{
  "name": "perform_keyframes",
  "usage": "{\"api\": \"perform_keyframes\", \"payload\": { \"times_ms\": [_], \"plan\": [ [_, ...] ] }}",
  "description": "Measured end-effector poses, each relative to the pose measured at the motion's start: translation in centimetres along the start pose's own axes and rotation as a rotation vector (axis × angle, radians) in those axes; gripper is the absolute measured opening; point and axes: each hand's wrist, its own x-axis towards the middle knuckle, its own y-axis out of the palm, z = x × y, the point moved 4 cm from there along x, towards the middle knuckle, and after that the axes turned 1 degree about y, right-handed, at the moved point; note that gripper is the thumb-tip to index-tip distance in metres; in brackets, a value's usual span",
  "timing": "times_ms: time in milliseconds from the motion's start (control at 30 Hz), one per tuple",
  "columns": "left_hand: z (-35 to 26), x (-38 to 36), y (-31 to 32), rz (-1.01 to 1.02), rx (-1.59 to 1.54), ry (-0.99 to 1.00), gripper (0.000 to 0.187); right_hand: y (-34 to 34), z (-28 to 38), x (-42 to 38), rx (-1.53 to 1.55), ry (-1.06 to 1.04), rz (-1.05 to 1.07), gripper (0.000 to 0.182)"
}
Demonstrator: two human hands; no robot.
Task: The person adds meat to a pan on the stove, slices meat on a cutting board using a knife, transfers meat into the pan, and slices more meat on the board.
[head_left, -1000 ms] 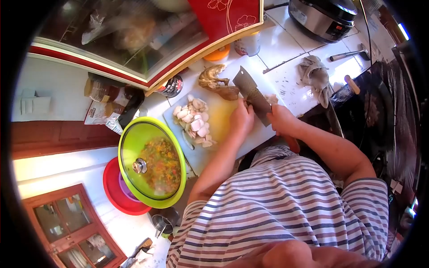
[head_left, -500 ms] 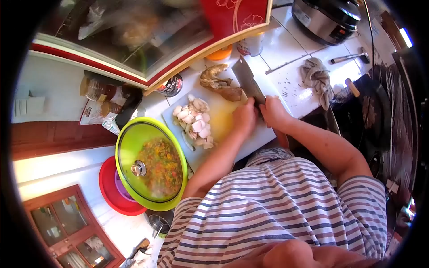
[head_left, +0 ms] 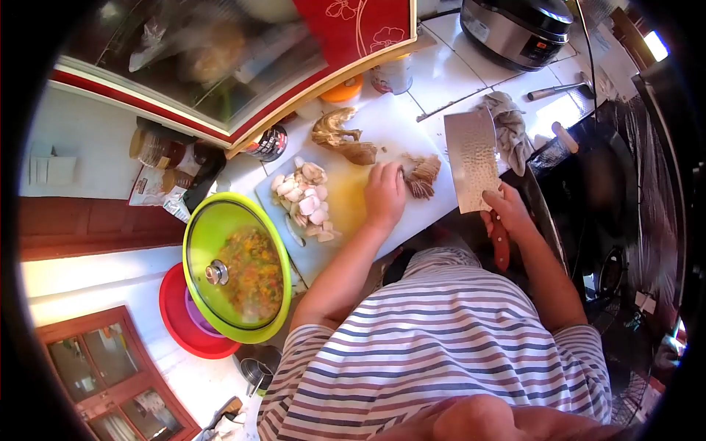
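Note:
In the head view, my right hand grips a cleaver by its wooden handle. The broad blade points away from me, past the right edge of the cutting board. My left hand rests on the board, holding nothing that I can see, its fingers slightly bent. Just right of those fingers lies a bunch of thin brown slices. A larger wrinkled brown piece of food sits farther back. Pale cut chunks are heaped at the board's left side.
Left of the board stands a green bowl of chopped colourful food under a glass lid, overlapping a red basin. A cloth, a hammer-like tool and a rice cooker are at the back right. A dark pan lies right.
My right hand has moved right with the cleaver, and the blade now faces me broadside. My left hand has left the cleaver and moved to the board. The brown slices have come into sight.

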Motion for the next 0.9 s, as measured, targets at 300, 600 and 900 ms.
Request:
{"api": "perform_keyframes", "payload": {
  "times_ms": [300, 600, 900],
  "plan": [
    [-1.6, 1.1, 3.0, -0.029, 0.317, 0.185, 0.064, 1.3, -6.5, 0.9, 0.236, 0.133, 0.061, 0.017],
    [-2.2, 0.4, 2.9, -0.069, 0.077, 0.138, 0.059, 9.1, -5.2, 2.3, 0.167, 0.083, 0.286, 0.015],
    [-9.1, 3.0, 4.7, -0.057, 0.012, 0.38, 0.044, 5.6, -2.2, -1.4, 0.373, -0.075, 0.198, 0.014]
  ]
}}
